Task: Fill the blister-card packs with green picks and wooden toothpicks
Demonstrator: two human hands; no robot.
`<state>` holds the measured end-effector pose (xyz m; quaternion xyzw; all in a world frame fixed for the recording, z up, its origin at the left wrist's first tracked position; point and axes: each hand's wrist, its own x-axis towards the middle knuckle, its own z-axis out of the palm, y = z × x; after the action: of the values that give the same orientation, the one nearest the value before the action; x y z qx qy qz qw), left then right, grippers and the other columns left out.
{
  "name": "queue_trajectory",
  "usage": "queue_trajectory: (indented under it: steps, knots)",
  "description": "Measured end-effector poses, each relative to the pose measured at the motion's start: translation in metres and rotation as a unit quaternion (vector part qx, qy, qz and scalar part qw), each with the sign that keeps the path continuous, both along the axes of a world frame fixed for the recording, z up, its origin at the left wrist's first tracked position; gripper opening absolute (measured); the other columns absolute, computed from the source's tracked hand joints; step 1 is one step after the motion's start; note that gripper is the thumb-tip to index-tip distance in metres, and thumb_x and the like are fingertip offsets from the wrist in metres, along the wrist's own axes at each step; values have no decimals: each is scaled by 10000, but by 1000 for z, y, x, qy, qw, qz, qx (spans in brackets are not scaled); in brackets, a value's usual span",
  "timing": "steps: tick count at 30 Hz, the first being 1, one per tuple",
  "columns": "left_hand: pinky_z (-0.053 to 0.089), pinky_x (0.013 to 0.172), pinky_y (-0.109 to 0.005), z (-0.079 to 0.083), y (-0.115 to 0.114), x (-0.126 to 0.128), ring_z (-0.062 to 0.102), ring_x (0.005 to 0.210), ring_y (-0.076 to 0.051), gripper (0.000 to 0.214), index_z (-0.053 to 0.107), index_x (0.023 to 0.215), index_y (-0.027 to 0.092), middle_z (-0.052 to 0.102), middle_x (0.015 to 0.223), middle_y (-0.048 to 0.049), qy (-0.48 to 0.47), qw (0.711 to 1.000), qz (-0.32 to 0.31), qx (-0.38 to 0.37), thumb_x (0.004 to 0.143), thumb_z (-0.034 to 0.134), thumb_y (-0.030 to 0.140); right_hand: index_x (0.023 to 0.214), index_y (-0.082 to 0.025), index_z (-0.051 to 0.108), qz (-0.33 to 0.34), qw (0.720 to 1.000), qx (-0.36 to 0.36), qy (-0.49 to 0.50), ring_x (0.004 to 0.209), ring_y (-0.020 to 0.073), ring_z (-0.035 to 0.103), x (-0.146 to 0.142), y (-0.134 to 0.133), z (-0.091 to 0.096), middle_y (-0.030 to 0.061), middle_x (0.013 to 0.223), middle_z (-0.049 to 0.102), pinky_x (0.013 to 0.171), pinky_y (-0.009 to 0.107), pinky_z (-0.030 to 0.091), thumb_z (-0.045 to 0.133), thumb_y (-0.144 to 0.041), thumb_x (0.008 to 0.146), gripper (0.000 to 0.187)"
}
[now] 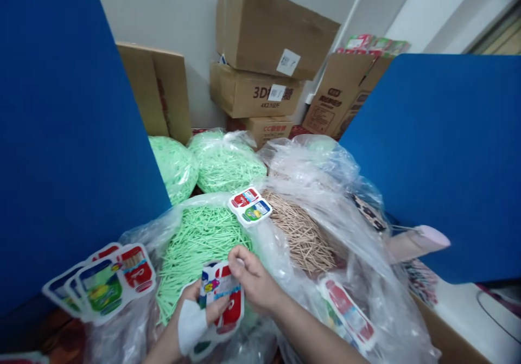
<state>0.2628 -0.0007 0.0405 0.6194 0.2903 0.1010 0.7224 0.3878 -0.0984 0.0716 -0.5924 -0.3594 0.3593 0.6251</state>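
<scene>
In front of me my left hand, with a white wrap around its palm, grips a red, blue and white printed packet with a clear window. Its thumb lies across the packet's face. My right hand pinches the packet's top edge; the fingertips partly hide what they hold. Another printed packet shows partly under the left hand. Just beyond lies an open plastic bag of green sticks. To its right, tan sticks fill another clear bag. A two-part red and green packet rests between the bags.
Several printed packets are fanned out at left, and another packet lies at right. Blue panels flank both sides. Cardboard boxes are stacked at the back. A pinkish cylindrical object stands out at right.
</scene>
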Motion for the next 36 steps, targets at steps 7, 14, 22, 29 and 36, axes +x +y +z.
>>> queue_trajectory:
  steps: [7,14,22,29,36]
  knots:
    - [402,500,-223,2,-16,18,450,513,-127,225,570,531,155,551,506,28,9,997,-48,54,621,741,270,736,-199,593,-17,944,-37,-327,646,129,534,16,-30,18,-5,673,575,627,244,411,497,-326,894,224]
    - [448,515,-254,-17,-18,21,543,518,-162,240,678,743,124,666,607,-32,29,999,-22,29,640,733,333,1200,-223,543,-130,892,-139,-410,967,202,604,111,-98,-5,82,1102,642,845,360,478,452,-273,913,306]
    - [449,484,-261,-34,-27,26,545,465,-171,247,698,658,145,629,504,-12,35,995,38,83,540,772,350,1368,-263,410,-63,626,-468,-621,1286,289,349,187,-128,-51,123,1450,349,985,421,351,529,-151,776,615]
    - [466,491,-270,-41,-29,23,579,480,-189,211,662,610,165,657,516,-21,41,994,43,87,578,726,363,1144,-204,566,-39,575,-444,-686,1342,284,287,186,-118,-65,118,1478,341,1036,505,266,379,-139,900,314]
    - [470,482,-273,-47,-31,24,583,507,-198,195,679,626,150,656,540,-28,48,992,24,112,573,734,330,1159,-189,554,-45,565,-430,-703,1371,281,256,193,-121,-74,104,1502,308,1034,503,295,375,-140,907,313]
